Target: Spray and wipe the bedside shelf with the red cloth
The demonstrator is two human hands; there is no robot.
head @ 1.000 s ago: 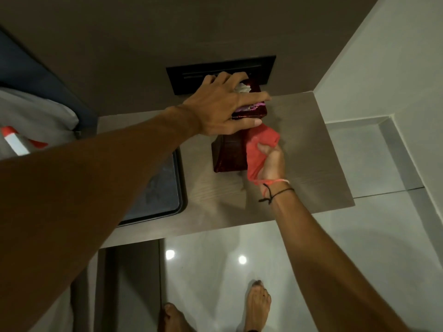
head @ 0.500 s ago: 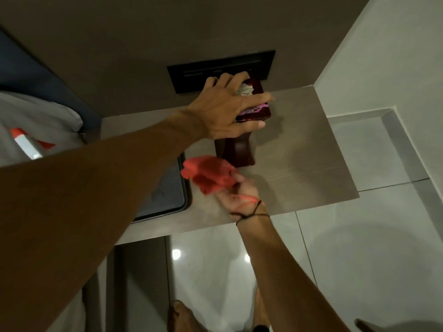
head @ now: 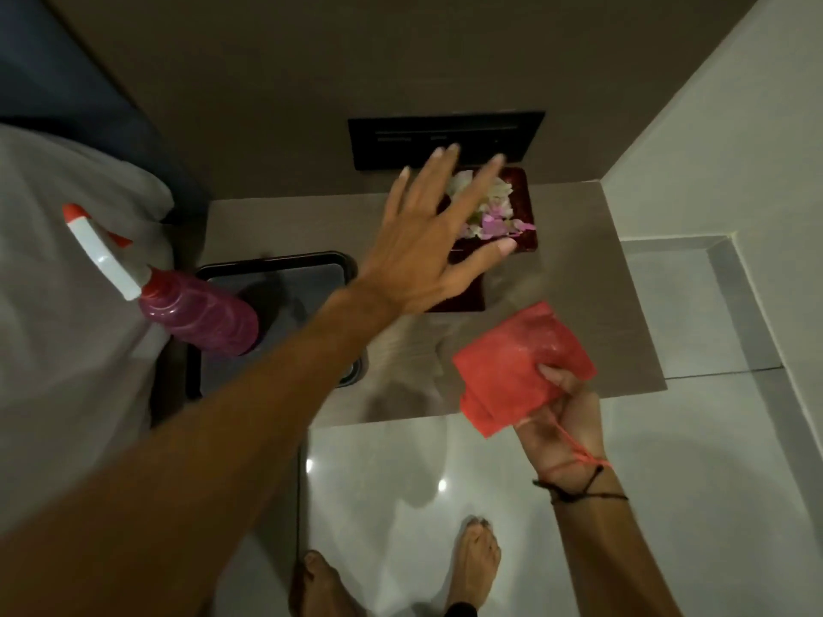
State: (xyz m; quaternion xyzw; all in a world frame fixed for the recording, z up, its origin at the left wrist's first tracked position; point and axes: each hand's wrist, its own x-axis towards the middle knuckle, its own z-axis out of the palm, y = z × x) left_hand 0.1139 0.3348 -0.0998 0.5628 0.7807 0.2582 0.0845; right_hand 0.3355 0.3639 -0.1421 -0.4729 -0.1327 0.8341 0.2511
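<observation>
The wooden bedside shelf (head: 592, 305) runs along the brown wall. My right hand (head: 563, 420) grips the red cloth (head: 516, 362) over the shelf's front right edge. My left hand (head: 434, 242) hovers with fingers spread above a dark red box (head: 525, 207) holding white and pink petals at the back of the shelf; I cannot tell if it touches the box. A spray bottle (head: 196, 316) of pink liquid with a white and red trigger lies at the left, partly over a black tray (head: 276, 264).
A black panel (head: 445, 138) is set in the wall behind the box. Grey bedding (head: 67, 305) fills the left. Glossy white floor tiles (head: 490, 483) lie below the shelf, with my bare feet (head: 476, 558) on them.
My left hand has lifted off the box and spread its fingers. My right hand has swept the red cloth from the shelf's middle-left to its front right edge. The spray bottle shows more fully.
</observation>
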